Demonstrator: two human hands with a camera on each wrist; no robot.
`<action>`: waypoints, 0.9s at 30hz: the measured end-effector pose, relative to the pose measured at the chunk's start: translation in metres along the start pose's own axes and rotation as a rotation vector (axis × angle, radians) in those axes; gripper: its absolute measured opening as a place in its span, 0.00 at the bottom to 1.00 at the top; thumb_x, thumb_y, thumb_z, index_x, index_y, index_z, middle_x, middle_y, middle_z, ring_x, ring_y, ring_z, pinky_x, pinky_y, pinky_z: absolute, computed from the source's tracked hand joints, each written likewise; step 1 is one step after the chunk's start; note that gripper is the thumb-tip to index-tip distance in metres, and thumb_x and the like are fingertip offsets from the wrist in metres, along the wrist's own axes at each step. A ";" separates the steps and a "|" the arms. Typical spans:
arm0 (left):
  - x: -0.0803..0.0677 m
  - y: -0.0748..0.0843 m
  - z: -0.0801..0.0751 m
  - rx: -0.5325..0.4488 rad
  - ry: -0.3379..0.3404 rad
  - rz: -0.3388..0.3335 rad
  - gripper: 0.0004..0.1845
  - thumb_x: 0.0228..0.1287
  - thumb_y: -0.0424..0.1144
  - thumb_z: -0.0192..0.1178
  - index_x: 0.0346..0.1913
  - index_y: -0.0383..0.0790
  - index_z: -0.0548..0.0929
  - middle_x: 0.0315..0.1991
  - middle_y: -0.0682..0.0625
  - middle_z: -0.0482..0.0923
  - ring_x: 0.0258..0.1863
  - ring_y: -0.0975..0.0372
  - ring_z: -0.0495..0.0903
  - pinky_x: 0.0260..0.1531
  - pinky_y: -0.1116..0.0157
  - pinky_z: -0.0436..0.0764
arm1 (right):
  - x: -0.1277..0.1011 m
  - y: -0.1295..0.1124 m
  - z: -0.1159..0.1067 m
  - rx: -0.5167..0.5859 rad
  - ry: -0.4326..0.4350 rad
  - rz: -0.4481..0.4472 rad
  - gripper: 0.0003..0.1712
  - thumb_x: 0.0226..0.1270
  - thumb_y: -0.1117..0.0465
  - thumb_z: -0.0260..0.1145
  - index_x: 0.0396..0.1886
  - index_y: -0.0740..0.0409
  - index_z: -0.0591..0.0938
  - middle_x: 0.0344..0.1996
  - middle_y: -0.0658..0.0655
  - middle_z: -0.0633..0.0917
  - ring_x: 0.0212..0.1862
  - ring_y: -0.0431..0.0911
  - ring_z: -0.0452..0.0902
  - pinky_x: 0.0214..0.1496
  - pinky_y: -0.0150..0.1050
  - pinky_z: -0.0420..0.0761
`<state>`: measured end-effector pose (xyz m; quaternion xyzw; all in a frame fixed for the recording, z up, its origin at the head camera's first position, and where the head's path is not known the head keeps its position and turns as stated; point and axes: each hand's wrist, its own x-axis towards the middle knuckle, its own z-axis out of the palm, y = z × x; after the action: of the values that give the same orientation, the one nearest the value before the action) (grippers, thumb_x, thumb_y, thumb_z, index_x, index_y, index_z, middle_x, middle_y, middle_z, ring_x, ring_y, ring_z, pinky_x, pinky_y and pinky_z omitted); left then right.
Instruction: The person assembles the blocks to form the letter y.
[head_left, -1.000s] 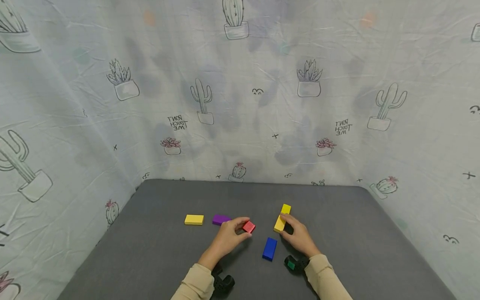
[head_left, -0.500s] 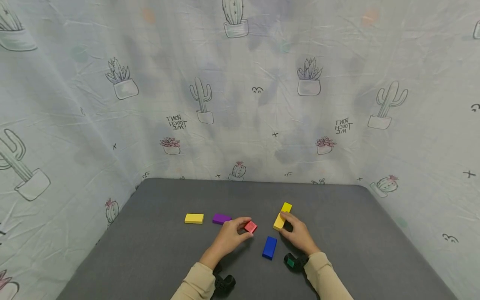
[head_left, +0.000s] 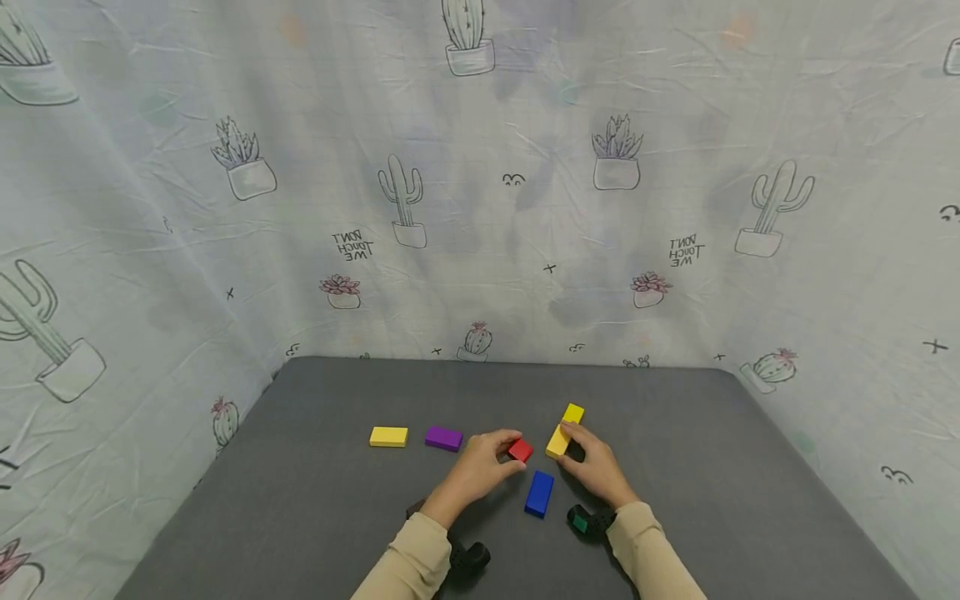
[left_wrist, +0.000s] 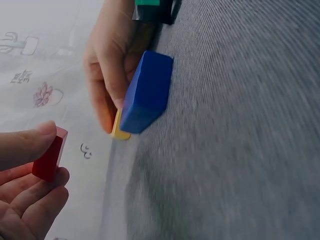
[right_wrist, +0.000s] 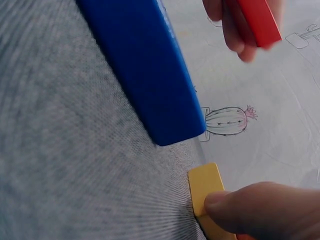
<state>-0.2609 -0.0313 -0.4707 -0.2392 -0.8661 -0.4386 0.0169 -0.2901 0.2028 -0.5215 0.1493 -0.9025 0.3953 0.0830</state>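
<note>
My left hand [head_left: 482, 463] pinches a small red block [head_left: 521, 451] between thumb and fingers. In the left wrist view the red block [left_wrist: 49, 156] appears raised off the table. My right hand [head_left: 597, 467] holds yellow blocks [head_left: 557, 442] at the right, with thumb and fingertips on them. They form a long strip that looks like two blocks end to end, the join partly hidden by a finger. A blue block [head_left: 539, 494] lies on the table between the hands, nearer the person. It looms large in the right wrist view, with the thumb on the yellow block [right_wrist: 204, 182] below it.
A purple block [head_left: 444, 439] lies left of the left hand, and another yellow block [head_left: 388, 437] lies farther left. All rest on the dark grey table [head_left: 300, 517]. A white cactus-print curtain [head_left: 480, 250] hangs behind and at both sides.
My left hand has moved right with the red block, toward the yellow blocks, leaving the purple block in full view. The right hand has stayed almost still.
</note>
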 end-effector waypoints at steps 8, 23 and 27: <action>0.014 0.007 0.016 0.037 -0.025 -0.036 0.25 0.58 0.37 0.66 0.58 0.30 0.76 0.52 0.41 0.80 0.49 0.54 0.82 0.46 0.61 0.82 | 0.000 -0.001 0.000 -0.001 -0.025 0.041 0.33 0.60 0.63 0.68 0.65 0.61 0.71 0.66 0.64 0.70 0.67 0.61 0.64 0.65 0.59 0.66; 0.030 0.011 0.034 0.116 -0.026 -0.101 0.22 0.57 0.37 0.68 0.54 0.32 0.79 0.45 0.43 0.82 0.39 0.61 0.80 0.38 0.65 0.81 | 0.000 0.002 0.001 -0.008 -0.004 0.028 0.33 0.60 0.59 0.69 0.65 0.60 0.72 0.65 0.65 0.70 0.66 0.62 0.64 0.63 0.60 0.67; 0.034 0.011 0.037 0.126 -0.030 -0.109 0.22 0.56 0.36 0.68 0.53 0.32 0.80 0.44 0.43 0.82 0.37 0.61 0.80 0.37 0.66 0.81 | 0.000 0.000 0.000 -0.008 -0.013 0.035 0.33 0.60 0.59 0.69 0.65 0.59 0.72 0.66 0.64 0.70 0.67 0.61 0.64 0.64 0.60 0.67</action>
<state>-0.2791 0.0161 -0.4767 -0.1967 -0.9039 -0.3798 -0.0050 -0.2902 0.2027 -0.5209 0.1357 -0.9071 0.3921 0.0706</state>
